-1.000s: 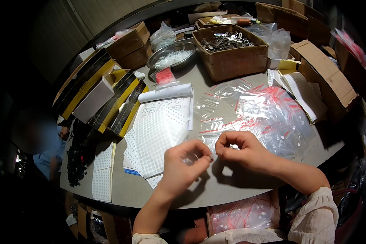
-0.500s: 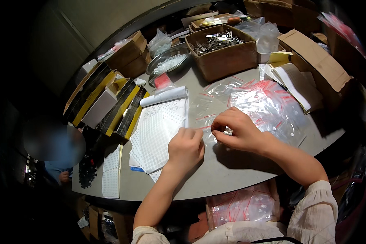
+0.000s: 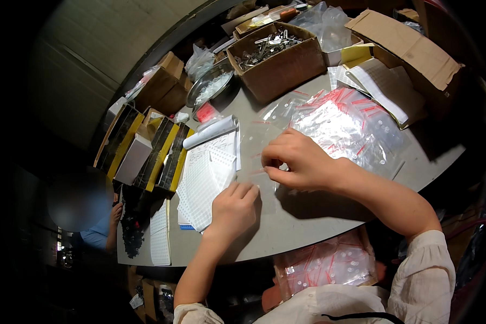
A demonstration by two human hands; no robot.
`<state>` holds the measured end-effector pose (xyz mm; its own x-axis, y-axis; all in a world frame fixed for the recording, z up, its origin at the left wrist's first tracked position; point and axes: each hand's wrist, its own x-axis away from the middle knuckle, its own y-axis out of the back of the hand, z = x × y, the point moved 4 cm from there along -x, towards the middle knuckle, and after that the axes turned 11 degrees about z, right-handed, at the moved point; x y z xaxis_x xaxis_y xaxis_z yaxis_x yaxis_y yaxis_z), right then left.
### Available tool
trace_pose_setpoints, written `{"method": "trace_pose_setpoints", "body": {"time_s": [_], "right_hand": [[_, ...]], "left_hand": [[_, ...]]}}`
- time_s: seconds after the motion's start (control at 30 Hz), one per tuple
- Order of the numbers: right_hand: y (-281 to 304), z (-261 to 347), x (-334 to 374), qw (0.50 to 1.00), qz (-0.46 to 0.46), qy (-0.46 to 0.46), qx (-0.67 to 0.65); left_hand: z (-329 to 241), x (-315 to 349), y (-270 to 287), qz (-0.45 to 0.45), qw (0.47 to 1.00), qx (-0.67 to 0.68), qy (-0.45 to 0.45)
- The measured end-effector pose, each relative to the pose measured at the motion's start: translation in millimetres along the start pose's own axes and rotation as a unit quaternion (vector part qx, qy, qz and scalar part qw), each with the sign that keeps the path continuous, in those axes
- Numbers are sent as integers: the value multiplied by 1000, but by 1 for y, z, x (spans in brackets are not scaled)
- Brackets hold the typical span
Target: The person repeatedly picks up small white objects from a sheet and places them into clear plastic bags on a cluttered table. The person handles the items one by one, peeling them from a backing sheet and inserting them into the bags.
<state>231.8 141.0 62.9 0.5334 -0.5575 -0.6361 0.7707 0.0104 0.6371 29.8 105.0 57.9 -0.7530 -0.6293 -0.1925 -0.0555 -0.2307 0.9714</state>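
My left hand [image 3: 234, 211] rests at the right edge of several white sheets [image 3: 204, 189] covered in rows of small round marks. Its fingers are curled, and whatever they may hold is hidden. My right hand [image 3: 299, 160] is held over the near left side of a pile of clear zip bags [image 3: 329, 127] with red strips. Thumb and forefinger are bent toward each other in a pinch; anything between them is too small to make out. A white pad with a rolled-back top page [image 3: 210, 132] lies under and behind the sheets.
Behind stand a cardboard box of metal pieces [image 3: 286, 65] and a bowl of clear small parts [image 3: 213, 89]. Black-and-yellow boxes [image 3: 159, 154] and a heap of black bits [image 3: 132, 232] lie left, near another person's hand [image 3: 116, 213]. A box of zip bags [image 3: 324, 264] sits below the table edge.
The view has shifted. My hands have moved slightly apart, the left toward the sheets' lower right edge. The other person's hand has come up to the table's left edge.
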Motion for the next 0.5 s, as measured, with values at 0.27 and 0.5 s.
{"method": "trace_pose_setpoints", "body": {"time_s": [0.27,0.5], "right_hand": [[-9,1,1,999,29,-10,13],[-44,8,13,979,190,7,70]], "left_hand": [[-6,14,0,7,994,102,50],[-18,32,3,19,992,118,43]]}}
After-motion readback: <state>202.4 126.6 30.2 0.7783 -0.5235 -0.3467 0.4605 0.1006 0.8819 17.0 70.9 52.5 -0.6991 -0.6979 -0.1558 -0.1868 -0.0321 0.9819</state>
